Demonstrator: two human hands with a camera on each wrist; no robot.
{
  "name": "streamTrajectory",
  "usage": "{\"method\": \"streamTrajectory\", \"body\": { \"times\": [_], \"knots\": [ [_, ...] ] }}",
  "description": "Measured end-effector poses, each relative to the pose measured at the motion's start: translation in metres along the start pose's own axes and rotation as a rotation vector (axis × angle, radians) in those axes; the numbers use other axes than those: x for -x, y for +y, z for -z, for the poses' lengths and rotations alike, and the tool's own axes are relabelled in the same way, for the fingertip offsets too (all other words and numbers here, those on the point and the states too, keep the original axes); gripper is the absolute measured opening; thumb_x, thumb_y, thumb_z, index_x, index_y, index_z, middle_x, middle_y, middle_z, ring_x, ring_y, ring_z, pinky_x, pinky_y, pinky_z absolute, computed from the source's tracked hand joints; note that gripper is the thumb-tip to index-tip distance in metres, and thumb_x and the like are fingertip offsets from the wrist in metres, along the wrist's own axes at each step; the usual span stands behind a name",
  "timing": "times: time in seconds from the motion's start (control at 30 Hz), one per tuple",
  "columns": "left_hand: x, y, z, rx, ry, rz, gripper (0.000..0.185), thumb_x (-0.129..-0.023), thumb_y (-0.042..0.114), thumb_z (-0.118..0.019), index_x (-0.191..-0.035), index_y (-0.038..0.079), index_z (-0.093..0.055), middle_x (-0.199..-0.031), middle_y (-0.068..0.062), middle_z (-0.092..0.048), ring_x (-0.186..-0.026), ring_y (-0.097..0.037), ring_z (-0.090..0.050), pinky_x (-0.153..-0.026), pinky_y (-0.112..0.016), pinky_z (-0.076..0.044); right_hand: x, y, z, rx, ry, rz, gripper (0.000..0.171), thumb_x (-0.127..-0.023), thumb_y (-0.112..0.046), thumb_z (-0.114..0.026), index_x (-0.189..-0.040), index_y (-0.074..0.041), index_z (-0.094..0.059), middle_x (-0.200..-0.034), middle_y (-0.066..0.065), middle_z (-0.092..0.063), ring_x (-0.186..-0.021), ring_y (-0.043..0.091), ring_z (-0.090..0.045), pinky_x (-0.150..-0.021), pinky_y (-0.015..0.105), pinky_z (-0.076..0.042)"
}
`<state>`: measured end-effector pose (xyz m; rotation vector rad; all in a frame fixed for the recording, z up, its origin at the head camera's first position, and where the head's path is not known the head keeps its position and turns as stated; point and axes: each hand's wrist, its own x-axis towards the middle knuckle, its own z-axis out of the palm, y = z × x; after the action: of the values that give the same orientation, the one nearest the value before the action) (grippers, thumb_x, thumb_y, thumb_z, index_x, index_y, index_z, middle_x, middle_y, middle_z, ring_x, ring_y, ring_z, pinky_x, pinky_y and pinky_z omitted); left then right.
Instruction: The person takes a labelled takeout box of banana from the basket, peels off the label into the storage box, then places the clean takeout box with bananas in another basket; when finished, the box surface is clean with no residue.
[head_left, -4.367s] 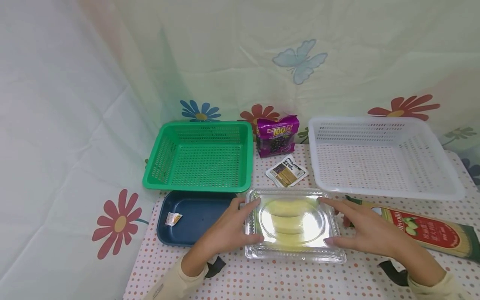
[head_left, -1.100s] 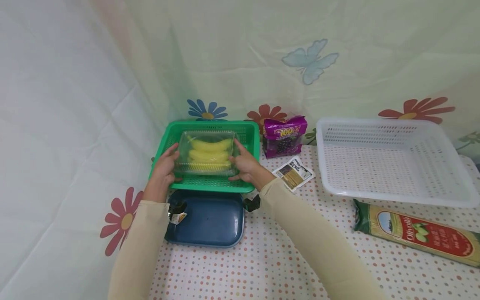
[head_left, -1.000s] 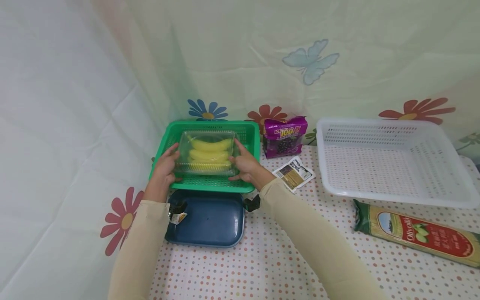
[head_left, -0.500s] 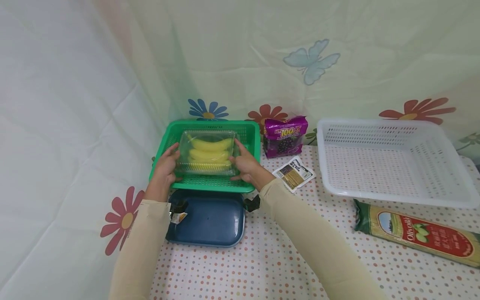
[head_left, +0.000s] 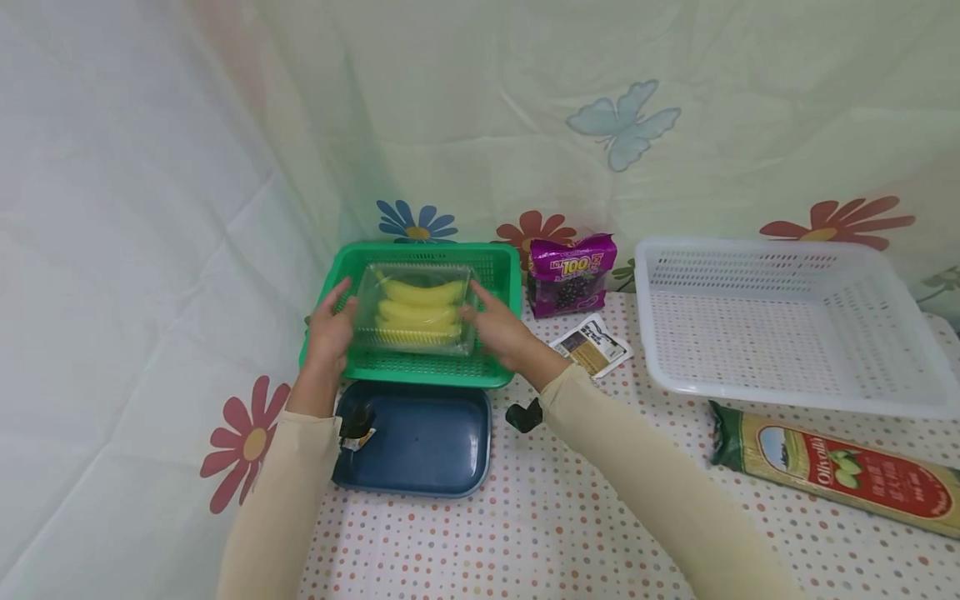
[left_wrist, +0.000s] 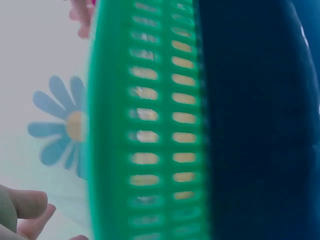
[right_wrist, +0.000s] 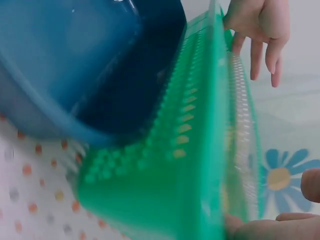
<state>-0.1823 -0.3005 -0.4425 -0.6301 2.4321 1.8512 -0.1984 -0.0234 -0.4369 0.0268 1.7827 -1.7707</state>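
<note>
A clear plastic clamshell box (head_left: pixel 390 272) of bananas (head_left: pixel 420 312) lies inside the green basket (head_left: pixel 427 373) in the head view. On the box's left is my left hand (head_left: pixel 330 329), fingers extended and a little off its side. My right hand (head_left: pixel 498 329), slightly blurred, is at the box's right side over the basket rim, fingers loose. The left wrist view has the basket's slotted wall (left_wrist: pixel 110 120), with yellow showing through the slots. In the right wrist view the left hand (right_wrist: pixel 262 35) hangs with fingers spread above the rim, holding nothing.
A dark blue tray (head_left: pixel 420 467) with a small packet (head_left: pixel 358 440) sits in front of the basket. To the right are a purple candy bag (head_left: pixel 572 275), a white flat packet (head_left: pixel 594 346), a white basket (head_left: pixel 795 396) and a spaghetti pack (head_left: pixel 840 467).
The banana box has gone from the table's front middle into the green basket. In the last half second both hands have loosened and drawn away from its sides; the right forearm shifted right.
</note>
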Motion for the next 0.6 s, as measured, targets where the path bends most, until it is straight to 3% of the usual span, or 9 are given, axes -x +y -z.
{"method": "streamTrajectory", "body": {
  "times": [0.13,0.27,0.47,0.6],
  "knots": [
    [0.014,0.013,-0.004,-0.081,0.013,-0.111,0.050,-0.109,0.031,-0.049,-0.158,0.032,-0.039,-0.172,0.003,-0.017,-0.159,-0.027,-0.011,-0.127,-0.053,-0.019,0.023,-0.011,0.014,0.089,-0.025,0.084,0.064,-0.111,-0.032,-0.042,-0.165,-0.034,-0.008,-0.173,0.004,-0.006,-0.157,0.032,-0.019,-0.120,0.059,-0.032],
    [0.028,0.027,-0.009,-0.146,0.006,-0.224,0.048,-0.108,0.034,-0.050,-0.156,0.034,-0.043,-0.171,0.007,-0.020,-0.159,-0.023,-0.012,-0.126,-0.053,-0.020,0.049,-0.021,0.034,0.235,-0.015,0.166,0.066,-0.110,-0.039,-0.044,-0.165,-0.034,-0.009,-0.172,0.005,-0.018,-0.156,0.032,-0.026,-0.117,0.057,-0.037],
    [0.053,0.051,-0.017,-0.146,-0.059,-0.273,0.046,-0.107,0.040,-0.051,-0.153,0.039,-0.046,-0.167,0.017,-0.028,-0.158,-0.017,-0.015,-0.125,-0.055,-0.022,0.086,-0.024,0.073,0.568,0.074,0.322,0.069,-0.109,-0.043,-0.043,-0.166,-0.029,-0.007,-0.167,0.010,-0.031,-0.150,0.036,-0.038,-0.117,0.059,-0.036],
    [0.075,0.067,-0.023,-0.178,-0.136,-0.317,0.046,-0.107,0.043,-0.049,-0.153,0.041,-0.044,-0.166,0.018,-0.028,-0.159,-0.015,-0.012,-0.125,-0.059,-0.017,0.115,-0.029,0.098,0.714,0.188,0.422,0.068,-0.109,-0.040,-0.044,-0.166,-0.025,-0.009,-0.164,0.014,-0.037,-0.144,0.040,-0.044,-0.112,0.063,-0.040]
  ]
}}
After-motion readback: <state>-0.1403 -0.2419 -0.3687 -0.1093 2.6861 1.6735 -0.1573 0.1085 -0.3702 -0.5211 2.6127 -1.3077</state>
